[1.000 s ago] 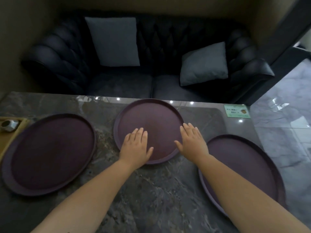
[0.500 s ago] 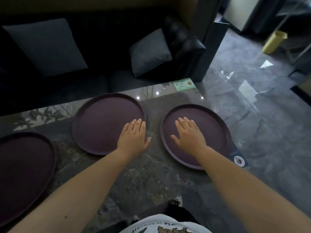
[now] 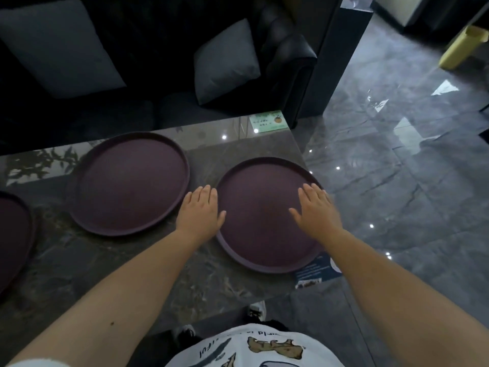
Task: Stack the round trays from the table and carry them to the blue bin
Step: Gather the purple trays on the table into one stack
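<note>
Three round dark-purple trays lie flat on a dark marble table (image 3: 111, 263). The right tray (image 3: 260, 207) sits near the table's right edge. My left hand (image 3: 201, 211) is open, fingers apart, at that tray's left rim. My right hand (image 3: 317, 210) is open over its right side, palm down. The middle tray (image 3: 129, 181) lies to the left of my left hand, apart from it. Only a slice of the left tray (image 3: 13, 234) shows at the frame's left edge. No blue bin is in sight.
A black sofa (image 3: 288, 49) with grey cushions (image 3: 225, 62) stands behind the table. A green card (image 3: 267, 120) and a blue leaflet (image 3: 317, 271) lie at the table's right corners. Glossy grey floor spreads to the right, with a yellow bin (image 3: 463, 46) far off.
My view has swung right. Both hands have shifted from the middle tray to the right tray: the left hand now sits at its left rim, the right hand over its right side.
</note>
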Motion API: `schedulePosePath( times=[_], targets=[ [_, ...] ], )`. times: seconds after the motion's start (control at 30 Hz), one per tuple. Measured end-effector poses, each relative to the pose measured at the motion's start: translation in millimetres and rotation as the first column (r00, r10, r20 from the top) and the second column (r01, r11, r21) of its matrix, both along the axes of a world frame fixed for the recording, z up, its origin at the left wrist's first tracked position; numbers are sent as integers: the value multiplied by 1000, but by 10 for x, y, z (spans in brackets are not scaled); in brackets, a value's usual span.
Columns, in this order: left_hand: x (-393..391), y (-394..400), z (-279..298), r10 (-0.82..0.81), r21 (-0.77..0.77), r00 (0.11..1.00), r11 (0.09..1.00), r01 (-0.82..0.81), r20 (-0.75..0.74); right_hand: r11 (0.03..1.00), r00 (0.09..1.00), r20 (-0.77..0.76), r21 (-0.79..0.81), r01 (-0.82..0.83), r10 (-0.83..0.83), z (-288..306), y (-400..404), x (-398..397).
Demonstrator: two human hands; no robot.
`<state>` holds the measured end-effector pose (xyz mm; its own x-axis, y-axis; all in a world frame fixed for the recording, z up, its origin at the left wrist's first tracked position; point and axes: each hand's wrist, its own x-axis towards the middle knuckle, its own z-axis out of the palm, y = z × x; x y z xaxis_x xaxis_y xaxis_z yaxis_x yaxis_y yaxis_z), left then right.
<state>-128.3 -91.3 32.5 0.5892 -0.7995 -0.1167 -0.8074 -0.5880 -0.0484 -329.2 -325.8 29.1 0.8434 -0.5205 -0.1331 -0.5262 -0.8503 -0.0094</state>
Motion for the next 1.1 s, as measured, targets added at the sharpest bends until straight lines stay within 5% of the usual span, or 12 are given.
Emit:
schedulePosePath(
  times=[0.63, 1.1],
  targets=[
    [-164, -414, -431, 278, 113, 959, 956, -271, -55, 981, 986, -74, 112, 160, -152, -486, -783, -279],
    [27, -269, -699, 511, 137, 828, 860, -492, -231, 898, 909, -211, 189, 398, -358, -664, -942, -222]
  ],
)
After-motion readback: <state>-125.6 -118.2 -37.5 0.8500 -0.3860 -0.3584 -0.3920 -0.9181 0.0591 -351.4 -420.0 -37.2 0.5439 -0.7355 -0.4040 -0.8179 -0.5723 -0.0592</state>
